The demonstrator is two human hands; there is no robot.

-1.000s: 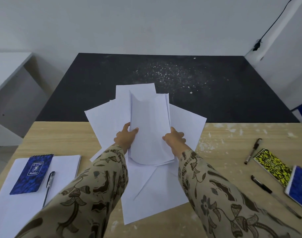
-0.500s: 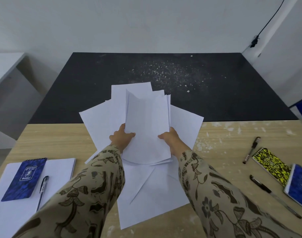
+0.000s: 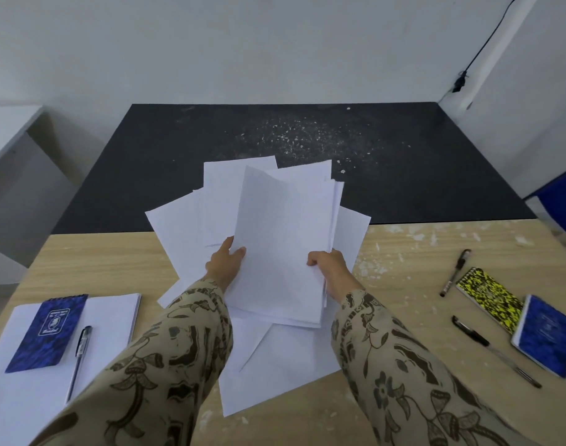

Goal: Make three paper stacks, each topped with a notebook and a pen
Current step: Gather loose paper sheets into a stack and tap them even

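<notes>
A bundle of white sheets point(image 3: 281, 239) is lifted above the table's middle, with my left hand point(image 3: 225, 260) gripping its left edge and my right hand point(image 3: 331, 268) its right edge. More loose sheets point(image 3: 275, 368) lie fanned out beneath it. At the left sits a squared paper stack point(image 3: 111, 317) with a blue notebook point(image 3: 48, 333) and a pen point(image 3: 79, 358) on top. On the right, bare wood holds a yellow-black notebook point(image 3: 487, 297), another blue notebook point(image 3: 542, 336), and two pens point(image 3: 455, 272) point(image 3: 493, 349).
The wooden table point(image 3: 114, 262) meets a black table point(image 3: 307, 140) speckled with white crumbs behind it. A grey bench point(image 3: 8, 123) stands at far left. A blue object point(image 3: 561, 201) and a hanging cable point(image 3: 481, 49) are at the right.
The held bundle has flattened and spread wider, tilting a little to the right, and both hands have shifted slightly apart along its edges.
</notes>
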